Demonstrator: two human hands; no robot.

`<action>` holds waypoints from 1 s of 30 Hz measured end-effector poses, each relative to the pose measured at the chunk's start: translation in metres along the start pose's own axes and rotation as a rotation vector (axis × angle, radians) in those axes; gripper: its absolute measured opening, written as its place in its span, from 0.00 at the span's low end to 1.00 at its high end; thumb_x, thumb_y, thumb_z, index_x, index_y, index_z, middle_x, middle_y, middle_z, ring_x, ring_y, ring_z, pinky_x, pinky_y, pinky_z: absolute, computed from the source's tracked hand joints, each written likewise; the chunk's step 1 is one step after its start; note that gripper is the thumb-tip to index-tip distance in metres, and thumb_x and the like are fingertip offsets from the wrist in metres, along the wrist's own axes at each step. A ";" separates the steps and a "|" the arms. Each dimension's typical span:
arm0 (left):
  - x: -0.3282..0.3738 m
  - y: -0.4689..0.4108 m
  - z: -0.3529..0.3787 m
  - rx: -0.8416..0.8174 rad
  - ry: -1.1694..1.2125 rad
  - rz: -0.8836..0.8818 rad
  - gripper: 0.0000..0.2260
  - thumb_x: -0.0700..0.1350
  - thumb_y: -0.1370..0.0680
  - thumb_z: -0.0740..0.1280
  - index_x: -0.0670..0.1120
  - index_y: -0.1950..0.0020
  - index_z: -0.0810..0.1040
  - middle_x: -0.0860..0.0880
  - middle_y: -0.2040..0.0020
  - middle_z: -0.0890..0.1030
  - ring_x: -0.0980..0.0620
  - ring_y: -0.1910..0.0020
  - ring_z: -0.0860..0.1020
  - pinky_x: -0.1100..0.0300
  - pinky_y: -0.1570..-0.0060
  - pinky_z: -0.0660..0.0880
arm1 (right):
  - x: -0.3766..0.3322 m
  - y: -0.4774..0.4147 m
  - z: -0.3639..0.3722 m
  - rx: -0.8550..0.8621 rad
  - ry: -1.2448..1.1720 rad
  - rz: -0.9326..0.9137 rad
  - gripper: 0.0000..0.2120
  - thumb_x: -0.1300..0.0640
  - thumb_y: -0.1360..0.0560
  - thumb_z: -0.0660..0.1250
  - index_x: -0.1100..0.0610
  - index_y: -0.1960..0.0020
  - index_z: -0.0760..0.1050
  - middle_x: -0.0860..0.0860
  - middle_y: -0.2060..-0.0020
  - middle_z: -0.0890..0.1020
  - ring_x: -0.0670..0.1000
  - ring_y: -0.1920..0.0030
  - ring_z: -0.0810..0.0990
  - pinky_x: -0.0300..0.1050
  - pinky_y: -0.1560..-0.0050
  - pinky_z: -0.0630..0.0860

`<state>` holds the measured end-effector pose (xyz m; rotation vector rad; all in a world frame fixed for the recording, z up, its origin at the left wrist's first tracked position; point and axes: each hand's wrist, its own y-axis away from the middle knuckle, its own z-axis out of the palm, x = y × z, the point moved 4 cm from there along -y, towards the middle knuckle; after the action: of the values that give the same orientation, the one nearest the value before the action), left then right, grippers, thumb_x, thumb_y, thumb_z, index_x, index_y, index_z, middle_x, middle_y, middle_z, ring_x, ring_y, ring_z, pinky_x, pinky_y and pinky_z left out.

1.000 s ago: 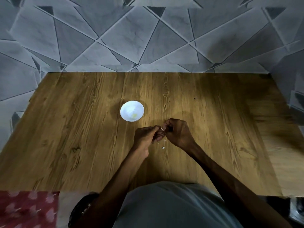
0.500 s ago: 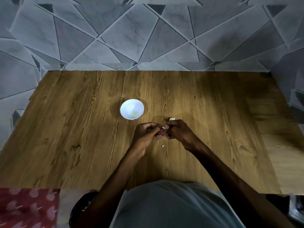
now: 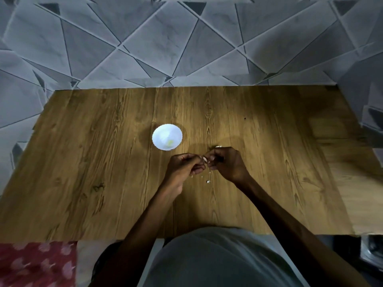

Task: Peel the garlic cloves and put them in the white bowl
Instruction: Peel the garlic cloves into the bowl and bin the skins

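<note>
A small white bowl (image 3: 167,136) stands on the wooden table (image 3: 93,172), with a pale yellowish clove (image 3: 170,143) inside it. Just right of and nearer than the bowl, my left hand (image 3: 185,166) and my right hand (image 3: 227,163) meet fingertip to fingertip above the table. Between them they pinch a small garlic clove (image 3: 205,159), mostly hidden by the fingers. Tiny white skin flakes (image 3: 207,181) lie on the wood below the hands. A pale scrap (image 3: 218,146) shows just beyond my right hand.
The table's far edge meets a grey wall with a geometric pattern (image 3: 186,48). A red patterned cloth (image 3: 35,264) lies at the lower left below the table's near edge. A dark metallic object (image 3: 373,251) sits at the lower right corner.
Both hands have stayed together over the same spot, working the clove. A few more skin flakes lie on the wood below them. The pale scrap beyond my right hand has come into view.
</note>
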<state>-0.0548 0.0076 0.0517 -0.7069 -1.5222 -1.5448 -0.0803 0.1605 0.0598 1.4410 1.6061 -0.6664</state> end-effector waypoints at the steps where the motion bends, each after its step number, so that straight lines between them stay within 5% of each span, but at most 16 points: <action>1: 0.000 -0.001 -0.001 0.001 0.001 -0.013 0.04 0.36 0.24 0.69 0.37 0.54 0.83 0.43 0.62 0.84 0.50 0.62 0.83 0.61 0.61 0.81 | -0.003 0.001 0.001 0.008 0.067 -0.054 0.09 0.70 0.26 0.69 0.61 0.51 0.83 0.54 0.60 0.85 0.49 0.61 0.85 0.44 0.58 0.83; 9: 0.008 -0.003 -0.004 -0.041 -0.061 0.005 0.06 0.35 0.22 0.66 0.35 0.51 0.82 0.42 0.61 0.85 0.50 0.63 0.84 0.62 0.60 0.81 | -0.020 0.006 -0.001 0.132 0.248 -0.161 0.05 0.59 0.25 0.71 0.56 0.53 0.85 0.48 0.60 0.86 0.40 0.63 0.82 0.33 0.60 0.79; 12: 0.014 -0.004 -0.007 -0.032 -0.198 0.088 0.05 0.36 0.23 0.68 0.37 0.51 0.83 0.42 0.59 0.85 0.49 0.61 0.84 0.62 0.60 0.81 | -0.022 0.003 0.000 0.140 0.286 -0.127 0.04 0.56 0.26 0.71 0.55 0.55 0.85 0.47 0.62 0.86 0.40 0.65 0.82 0.39 0.63 0.81; 25: 0.029 -0.020 -0.020 -0.133 -0.506 0.278 0.03 0.35 0.26 0.69 0.39 0.55 0.83 0.43 0.63 0.84 0.47 0.63 0.83 0.56 0.57 0.81 | -0.031 -0.013 0.005 0.017 0.315 -0.052 0.06 0.61 0.27 0.69 0.54 0.58 0.85 0.47 0.65 0.84 0.41 0.66 0.81 0.35 0.66 0.75; 30: 0.034 -0.023 -0.016 -0.164 -0.703 0.375 0.04 0.37 0.27 0.71 0.45 0.57 0.84 0.51 0.64 0.84 0.55 0.63 0.82 0.59 0.57 0.80 | -0.032 -0.013 0.006 0.008 0.357 -0.049 0.06 0.61 0.29 0.70 0.55 0.62 0.83 0.47 0.68 0.83 0.43 0.68 0.81 0.38 0.67 0.77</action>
<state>-0.0887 -0.0154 0.0675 -1.6556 -1.6183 -1.1915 -0.0928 0.1369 0.0823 1.5969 1.9179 -0.4598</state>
